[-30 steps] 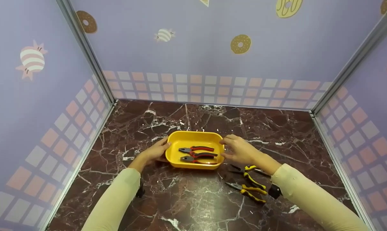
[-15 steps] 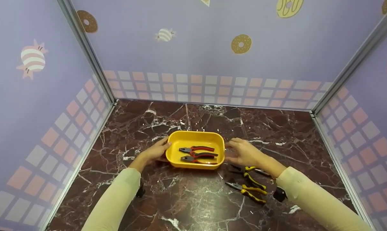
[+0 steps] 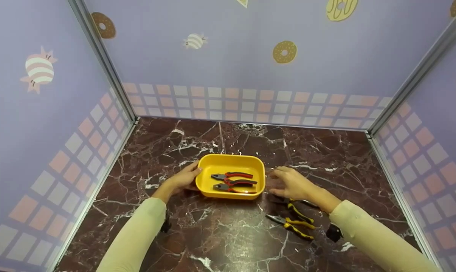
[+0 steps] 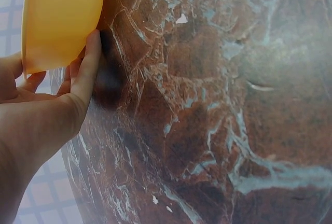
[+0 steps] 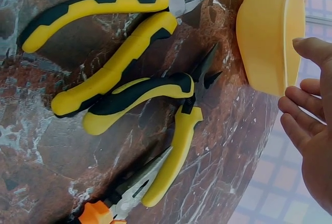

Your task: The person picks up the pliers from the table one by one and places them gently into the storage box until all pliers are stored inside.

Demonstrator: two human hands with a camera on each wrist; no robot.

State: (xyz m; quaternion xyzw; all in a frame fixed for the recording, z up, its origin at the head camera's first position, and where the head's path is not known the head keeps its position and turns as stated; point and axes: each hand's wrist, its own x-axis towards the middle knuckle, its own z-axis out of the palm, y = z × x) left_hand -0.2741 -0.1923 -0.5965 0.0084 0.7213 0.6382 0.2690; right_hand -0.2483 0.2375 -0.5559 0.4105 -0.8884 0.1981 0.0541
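Note:
A yellow plastic tray [image 3: 231, 164] stands mid-table. Two red-and-black pliers [image 3: 238, 175] lie inside it, jaws pointing left. My left hand [image 3: 180, 179] grips the tray's left end, thumb at the rim and fingers beneath the wall in the left wrist view. Beside the right end is my right hand [image 3: 294, 184], fingers loosely bent and holding nothing, a small gap from the tray. Below it lie yellow-and-black long-nose pliers [image 3: 300, 223] and a second yellow-and-black pair [image 5: 179, 154], partly covered by the hand in the head view.
Orange-handled pliers [image 5: 96, 213] lie beyond the yellow pairs, mostly hidden under the right forearm in the head view. Patterned panels [image 3: 228, 68] enclose the marble-look table [image 3: 228, 241] at the back and both sides.
My right hand has let go of the tray's right end and drawn back to the right. My left hand, the tray and the pliers have stayed in place.

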